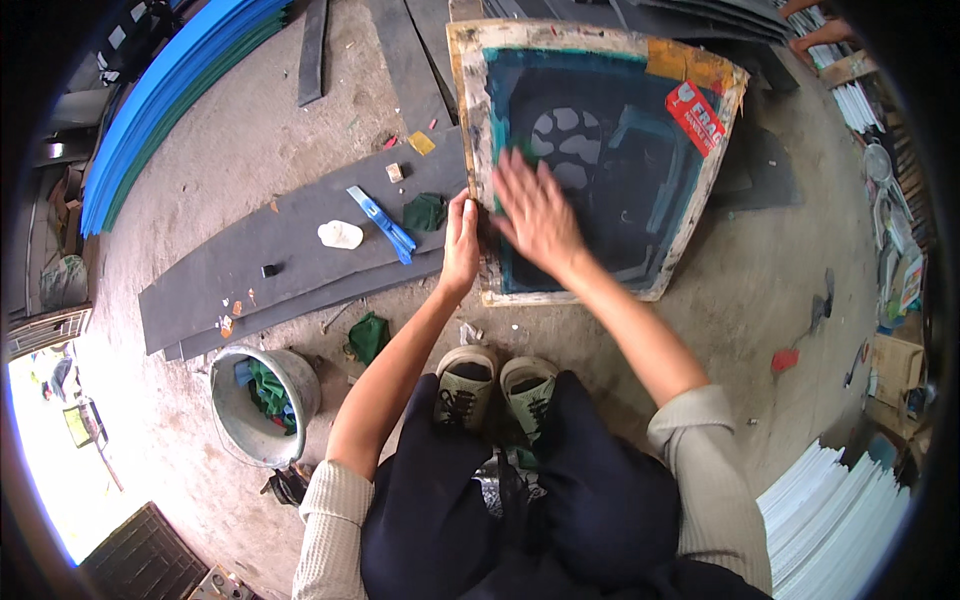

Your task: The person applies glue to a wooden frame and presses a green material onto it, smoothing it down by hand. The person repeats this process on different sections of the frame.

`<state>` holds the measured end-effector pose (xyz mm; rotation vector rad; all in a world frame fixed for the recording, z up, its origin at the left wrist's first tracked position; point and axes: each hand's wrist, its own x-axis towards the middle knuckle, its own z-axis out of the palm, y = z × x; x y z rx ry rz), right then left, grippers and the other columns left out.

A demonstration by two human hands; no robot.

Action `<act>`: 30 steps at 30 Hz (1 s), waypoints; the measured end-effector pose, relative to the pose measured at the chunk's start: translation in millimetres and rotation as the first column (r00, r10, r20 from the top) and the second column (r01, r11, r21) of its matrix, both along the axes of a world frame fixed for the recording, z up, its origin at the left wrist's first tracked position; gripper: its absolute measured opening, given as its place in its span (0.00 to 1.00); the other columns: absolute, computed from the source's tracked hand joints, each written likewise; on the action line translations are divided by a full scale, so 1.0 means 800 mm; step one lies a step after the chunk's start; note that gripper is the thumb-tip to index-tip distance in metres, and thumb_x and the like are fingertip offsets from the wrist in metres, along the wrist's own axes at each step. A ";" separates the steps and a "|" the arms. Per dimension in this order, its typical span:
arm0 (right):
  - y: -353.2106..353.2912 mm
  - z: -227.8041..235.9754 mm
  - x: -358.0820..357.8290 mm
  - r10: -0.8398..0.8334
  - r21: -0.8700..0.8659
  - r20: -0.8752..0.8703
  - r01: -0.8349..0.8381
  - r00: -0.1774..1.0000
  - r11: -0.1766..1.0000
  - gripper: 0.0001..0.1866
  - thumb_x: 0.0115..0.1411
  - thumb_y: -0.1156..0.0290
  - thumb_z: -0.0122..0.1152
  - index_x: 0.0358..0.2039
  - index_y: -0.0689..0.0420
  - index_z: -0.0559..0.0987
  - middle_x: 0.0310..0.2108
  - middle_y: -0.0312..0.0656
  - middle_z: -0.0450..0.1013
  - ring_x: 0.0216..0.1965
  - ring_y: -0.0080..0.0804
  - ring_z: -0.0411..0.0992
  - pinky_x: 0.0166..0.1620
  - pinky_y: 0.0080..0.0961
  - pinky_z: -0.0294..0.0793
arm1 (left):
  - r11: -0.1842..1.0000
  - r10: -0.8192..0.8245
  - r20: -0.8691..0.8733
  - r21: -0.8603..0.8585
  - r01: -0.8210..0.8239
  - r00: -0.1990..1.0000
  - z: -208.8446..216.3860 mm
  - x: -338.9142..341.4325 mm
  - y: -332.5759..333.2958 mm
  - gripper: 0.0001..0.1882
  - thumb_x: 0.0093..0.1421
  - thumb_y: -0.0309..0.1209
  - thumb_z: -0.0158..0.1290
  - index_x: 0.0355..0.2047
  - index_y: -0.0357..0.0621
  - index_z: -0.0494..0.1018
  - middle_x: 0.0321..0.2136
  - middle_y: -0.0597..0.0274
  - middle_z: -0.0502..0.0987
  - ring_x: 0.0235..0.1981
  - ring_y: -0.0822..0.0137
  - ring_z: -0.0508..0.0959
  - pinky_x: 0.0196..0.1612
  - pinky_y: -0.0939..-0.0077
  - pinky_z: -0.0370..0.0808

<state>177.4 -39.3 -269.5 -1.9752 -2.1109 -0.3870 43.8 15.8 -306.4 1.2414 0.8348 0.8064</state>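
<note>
A screen printing frame (474, 110) with a wooden border and dark mesh lies in front of me, pale paw-like shapes showing in its middle. My left hand (460, 245) grips its left edge, fingers along the wood. Spread over the left part of the mesh is my right hand (540, 212), slightly blurred; a trace of green shows by its fingertips, too unclear to name. To the left, on dark flat sheets (290, 240), lie a blue cutter-like tool (383, 225), a white lump (340, 235) and a dark green cloth (425, 211).
A grey bucket (225, 425) holding green cloths stands at lower left, with another green cloth (368, 337) on the floor beside it. Blue sheets (160, 90) are stacked at upper left, white sheets (830, 515) at lower right. Another person's limb (815, 40) shows at upper right.
</note>
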 end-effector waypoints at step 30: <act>-0.060 -0.038 -0.005 -0.497 0.078 -0.358 0.556 0.790 0.827 0.42 0.57 0.46 0.44 0.58 0.68 0.51 0.60 0.60 0.45 0.63 0.52 0.42 0.61 0.49 0.39 | 0.955 -0.245 -0.297 0.089 0.283 0.923 -0.039 -0.061 -0.028 0.12 0.61 0.28 0.45 0.43 0.34 0.63 0.35 0.65 0.69 0.38 0.75 0.65 0.43 0.84 0.61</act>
